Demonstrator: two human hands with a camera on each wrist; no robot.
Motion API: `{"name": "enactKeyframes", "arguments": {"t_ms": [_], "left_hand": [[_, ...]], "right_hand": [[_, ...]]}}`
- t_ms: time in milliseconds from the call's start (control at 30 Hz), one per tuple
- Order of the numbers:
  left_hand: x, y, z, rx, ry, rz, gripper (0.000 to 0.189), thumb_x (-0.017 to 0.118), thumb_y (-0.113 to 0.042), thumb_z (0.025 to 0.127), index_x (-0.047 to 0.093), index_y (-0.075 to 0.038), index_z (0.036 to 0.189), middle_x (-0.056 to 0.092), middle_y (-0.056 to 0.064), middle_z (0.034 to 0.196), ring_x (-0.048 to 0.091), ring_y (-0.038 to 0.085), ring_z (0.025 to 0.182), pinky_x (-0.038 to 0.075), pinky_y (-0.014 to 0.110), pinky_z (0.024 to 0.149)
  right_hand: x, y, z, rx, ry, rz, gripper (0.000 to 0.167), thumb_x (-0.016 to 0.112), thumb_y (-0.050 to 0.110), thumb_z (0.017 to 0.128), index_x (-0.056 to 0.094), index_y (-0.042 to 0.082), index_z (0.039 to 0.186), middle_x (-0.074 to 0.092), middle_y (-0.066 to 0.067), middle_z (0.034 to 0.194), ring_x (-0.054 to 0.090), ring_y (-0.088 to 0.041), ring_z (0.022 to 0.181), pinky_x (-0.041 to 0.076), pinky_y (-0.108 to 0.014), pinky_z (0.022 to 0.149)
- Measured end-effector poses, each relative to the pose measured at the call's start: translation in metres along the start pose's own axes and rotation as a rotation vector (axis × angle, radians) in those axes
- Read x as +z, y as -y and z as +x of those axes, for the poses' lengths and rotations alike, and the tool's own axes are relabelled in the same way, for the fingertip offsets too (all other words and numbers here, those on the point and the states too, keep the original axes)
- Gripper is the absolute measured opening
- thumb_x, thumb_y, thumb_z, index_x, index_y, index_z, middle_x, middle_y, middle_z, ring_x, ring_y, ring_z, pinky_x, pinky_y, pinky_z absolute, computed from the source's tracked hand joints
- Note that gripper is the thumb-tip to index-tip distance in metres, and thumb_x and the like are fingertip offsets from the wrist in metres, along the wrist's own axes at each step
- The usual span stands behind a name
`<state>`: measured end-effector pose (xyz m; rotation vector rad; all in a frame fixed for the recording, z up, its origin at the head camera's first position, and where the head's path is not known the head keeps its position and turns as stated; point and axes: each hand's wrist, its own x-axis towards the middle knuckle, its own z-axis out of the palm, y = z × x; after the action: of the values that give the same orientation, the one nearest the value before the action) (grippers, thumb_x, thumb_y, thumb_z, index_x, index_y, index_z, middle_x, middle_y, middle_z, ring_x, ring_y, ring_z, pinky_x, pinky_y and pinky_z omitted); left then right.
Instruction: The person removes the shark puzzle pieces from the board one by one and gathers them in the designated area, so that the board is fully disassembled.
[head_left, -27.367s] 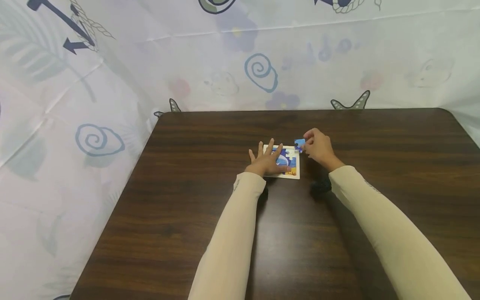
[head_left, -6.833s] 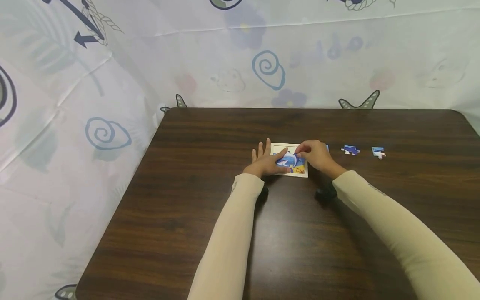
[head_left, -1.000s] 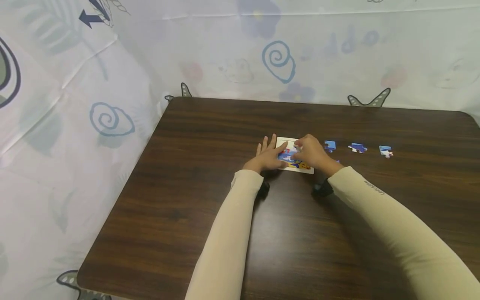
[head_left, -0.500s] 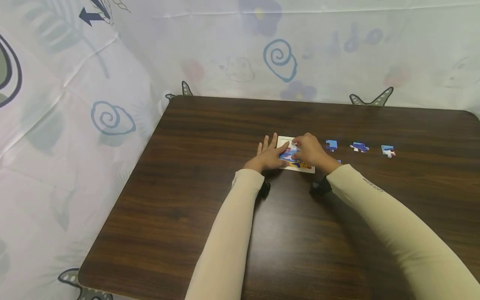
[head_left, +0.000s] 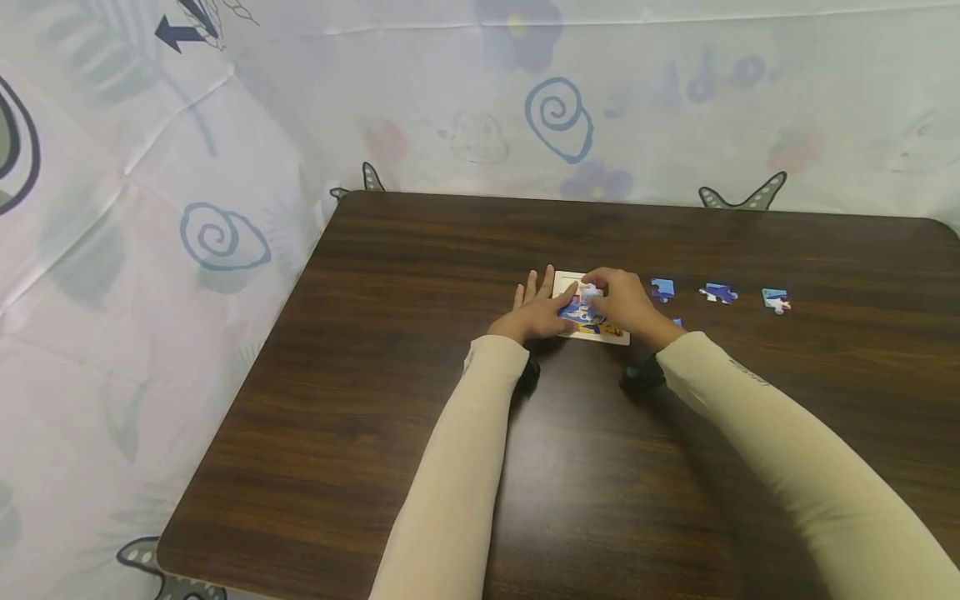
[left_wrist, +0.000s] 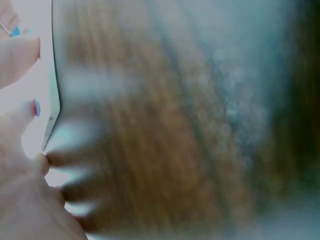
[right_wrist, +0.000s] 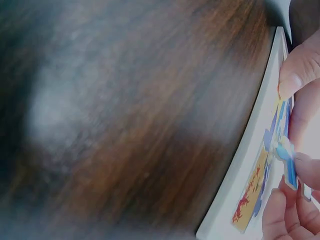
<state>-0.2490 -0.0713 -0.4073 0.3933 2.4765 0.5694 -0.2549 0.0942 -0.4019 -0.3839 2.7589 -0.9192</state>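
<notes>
A small jigsaw board (head_left: pixel 568 277) with a pale frame and a blue sea picture lies on the dark wooden table. My left hand (head_left: pixel 531 318) rests on its left side, fingers spread and fairly straight. Over the board's middle, my right hand (head_left: pixel 628 307) pinches a jigsaw piece between thumb and fingers. The right wrist view shows that blue piece (right_wrist: pixel 290 167) tilted up, close over the picture. In that view an orange and yellow piece (right_wrist: pixel 249 200) lies inside the white frame. My hands cover parts of the picture.
To the board's right, a blue piece (head_left: pixel 662 289), a dark blue and white piece (head_left: pixel 718 293) and a light blue and white piece (head_left: pixel 776 301) lie in a row. Another blue piece (head_left: pixel 678 322) is mostly hidden behind my right hand. A printed cloth (head_left: pixel 450 108) hangs behind the table.
Loose pieces now lie right of the board, where none showed at first. Over the last second, my right fingers shift slightly on the pinched piece, showing more of the picture. My left hand stays put.
</notes>
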Motion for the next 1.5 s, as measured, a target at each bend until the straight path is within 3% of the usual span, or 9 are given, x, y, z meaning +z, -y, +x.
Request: {"name": "enactKeyframes", "arguments": {"t_ms": [100, 300, 500, 767, 1033, 1133, 1367, 1500], "left_hand": [[0.0, 0.0, -0.001, -0.003, 0.009, -0.002, 0.073, 0.049, -0.039, 0.096, 0.005, -0.031, 0.153, -0.029, 0.004, 0.157, -0.03, 0.028, 0.145, -0.019, 0.046, 0.119], [0.0, 0.001, 0.0, 0.004, 0.011, -0.002, 0.073, 0.049, -0.039, 0.095, 0.005, -0.031, 0.153, -0.028, 0.005, 0.157, -0.031, 0.028, 0.145, -0.019, 0.046, 0.119], [0.0, 0.004, 0.002, 0.01, 0.002, 0.0, 0.073, 0.05, -0.038, 0.095, 0.006, -0.031, 0.153, -0.028, 0.005, 0.158, -0.03, 0.028, 0.145, -0.017, 0.046, 0.12], [0.0, 0.011, 0.002, 0.018, -0.008, 0.005, 0.073, 0.05, -0.039, 0.094, 0.006, -0.032, 0.153, -0.028, 0.005, 0.158, -0.03, 0.029, 0.145, -0.017, 0.047, 0.12], [-0.003, 0.019, 0.0, 0.017, -0.015, 0.006, 0.073, 0.05, -0.038, 0.094, 0.007, -0.032, 0.153, -0.027, 0.006, 0.158, -0.029, 0.029, 0.145, -0.016, 0.048, 0.12], [-0.004, 0.022, -0.001, 0.013, -0.016, 0.003, 0.073, 0.05, -0.038, 0.094, 0.007, -0.032, 0.153, -0.026, 0.006, 0.158, -0.029, 0.029, 0.146, -0.016, 0.048, 0.12], [-0.006, 0.023, -0.004, 0.009, -0.019, -0.008, 0.073, 0.05, -0.037, 0.093, 0.009, -0.031, 0.153, -0.024, 0.007, 0.159, -0.027, 0.03, 0.146, -0.015, 0.048, 0.12], [-0.006, 0.022, -0.004, 0.014, -0.018, -0.013, 0.074, 0.05, -0.036, 0.092, 0.009, -0.031, 0.153, -0.025, 0.007, 0.159, -0.028, 0.03, 0.146, -0.015, 0.048, 0.12]], "right_hand": [[-0.001, -0.003, -0.002, 0.008, -0.037, 0.029, 0.033, 0.054, 0.006, 0.093, 0.056, -0.003, 0.125, 0.06, -0.027, 0.112, 0.056, -0.035, 0.097, 0.05, -0.046, 0.087], [-0.005, -0.008, -0.004, -0.005, -0.134, 0.08, 0.029, 0.06, 0.008, 0.092, 0.061, -0.003, 0.118, 0.064, -0.023, 0.093, 0.065, -0.03, 0.078, 0.049, -0.024, 0.064], [-0.011, -0.01, -0.009, 0.015, -0.171, 0.138, 0.028, 0.063, 0.009, 0.09, 0.062, -0.004, 0.116, 0.066, -0.022, 0.088, 0.07, -0.028, 0.073, 0.05, -0.013, 0.057], [-0.02, -0.015, -0.018, 0.041, -0.211, 0.19, 0.03, 0.064, 0.006, 0.089, 0.057, -0.007, 0.115, 0.068, -0.028, 0.097, 0.07, -0.024, 0.071, 0.053, -0.014, 0.059], [-0.03, -0.027, -0.023, 0.088, -0.227, 0.204, 0.028, 0.064, 0.008, 0.089, 0.059, -0.006, 0.113, 0.068, -0.027, 0.097, 0.068, -0.014, 0.065, 0.059, -0.027, 0.065], [-0.032, -0.032, -0.025, 0.088, -0.237, 0.207, 0.028, 0.064, 0.008, 0.089, 0.059, -0.006, 0.113, 0.068, -0.028, 0.097, 0.065, -0.008, 0.063, 0.059, -0.026, 0.064], [-0.035, -0.044, -0.033, 0.106, -0.26, 0.194, 0.03, 0.064, 0.01, 0.089, 0.059, -0.006, 0.114, 0.068, -0.028, 0.096, 0.063, -0.008, 0.062, 0.048, -0.009, 0.056], [-0.038, -0.053, -0.039, 0.111, -0.271, 0.185, 0.03, 0.064, 0.014, 0.09, 0.061, -0.004, 0.113, 0.069, -0.027, 0.096, 0.062, -0.003, 0.061, 0.046, -0.013, 0.054]]}}
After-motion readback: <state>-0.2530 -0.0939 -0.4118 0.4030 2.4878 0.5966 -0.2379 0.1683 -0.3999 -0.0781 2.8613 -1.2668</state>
